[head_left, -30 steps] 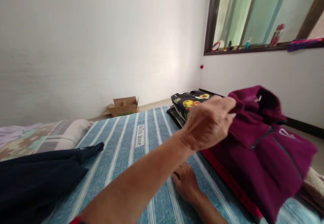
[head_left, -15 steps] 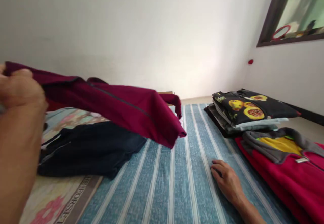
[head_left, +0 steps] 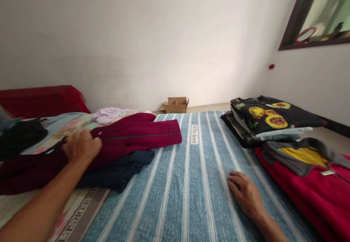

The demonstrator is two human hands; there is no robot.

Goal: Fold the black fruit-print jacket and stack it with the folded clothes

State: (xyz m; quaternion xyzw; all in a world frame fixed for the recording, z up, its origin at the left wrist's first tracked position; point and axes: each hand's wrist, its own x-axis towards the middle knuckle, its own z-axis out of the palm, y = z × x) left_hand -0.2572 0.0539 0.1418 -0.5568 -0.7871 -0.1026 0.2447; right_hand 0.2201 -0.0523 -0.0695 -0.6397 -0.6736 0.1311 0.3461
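Maroon garment (head_left: 139,134): lies lengthwise at the left, over a navy garment (head_left: 117,171), with its near-right end reaching onto the striped blue sheet (head_left: 169,191). A dark zip line runs along it.

Left hand (head_left: 82,147): set on the maroon garment, fingers curled. The hand is blurred, but the grip appears closed on a fold of its fabric.

Right hand (head_left: 246,194): resting palm down on the striped blue sheet, fingers loosely spread; grip relaxed and holding nothing. It sits to the left of a folded red garment (head_left: 303,187) with a grey collar and yellow lining.

Beyond the folded red garment stands a pile of folded clothes (head_left: 273,118), the uppermost black with a fruit print. A "With love" label (head_left: 194,134) shows on the striped blue sheet, between the maroon garment and the pile.

Left rear: a lilac cloth (head_left: 108,115) lies behind the maroon garment; a dark cloth (head_left: 23,134) lies farther left. An open cardboard box (head_left: 176,106) stands past the sheet's far edge, near the wall (head_left: 164,45).
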